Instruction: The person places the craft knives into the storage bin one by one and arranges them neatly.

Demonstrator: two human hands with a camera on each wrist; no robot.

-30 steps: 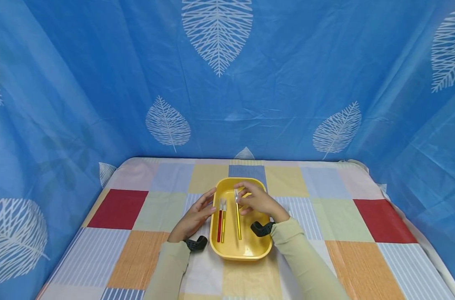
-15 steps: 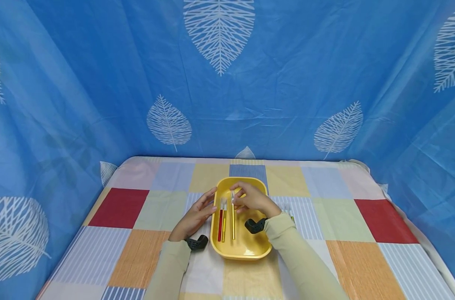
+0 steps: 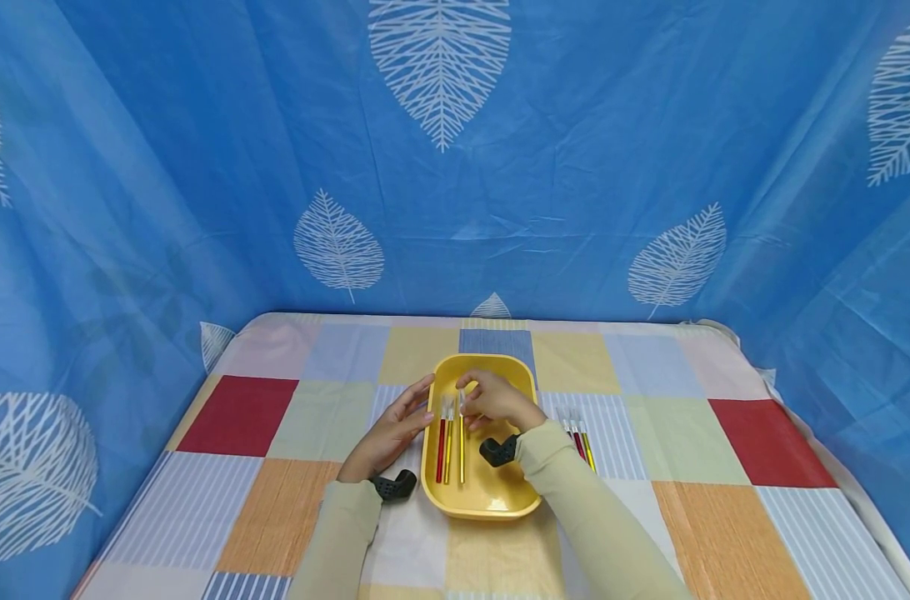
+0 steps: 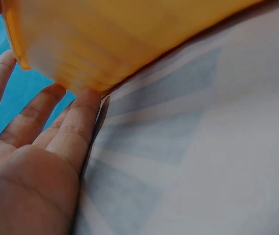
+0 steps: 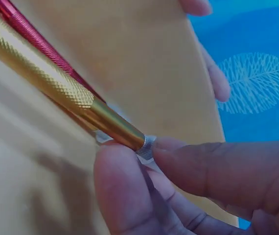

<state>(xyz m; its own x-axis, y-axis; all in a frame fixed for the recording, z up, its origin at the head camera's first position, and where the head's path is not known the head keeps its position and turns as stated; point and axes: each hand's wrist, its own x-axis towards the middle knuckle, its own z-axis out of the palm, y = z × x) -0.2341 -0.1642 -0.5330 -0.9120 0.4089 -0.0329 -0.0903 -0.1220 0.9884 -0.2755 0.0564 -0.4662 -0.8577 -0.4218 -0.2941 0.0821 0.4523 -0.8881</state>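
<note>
Left hand (image 3: 390,431) loosely touches the tray (image 3: 482,512), where two pens (image 3: 447,457) look done; right hand (image 3: 495,401) pinches another pen (image 3: 462,458); maybe three others (image 3: 578,433) wait outside.

The right hand (image 3: 495,402) carried its gold tool (image 3: 462,450) left.

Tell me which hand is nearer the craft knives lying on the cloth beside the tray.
Right. The right hand is over the yellow tray, left of those craft knives; the left hand is farther, touching the tray's opposite, left side.
</note>
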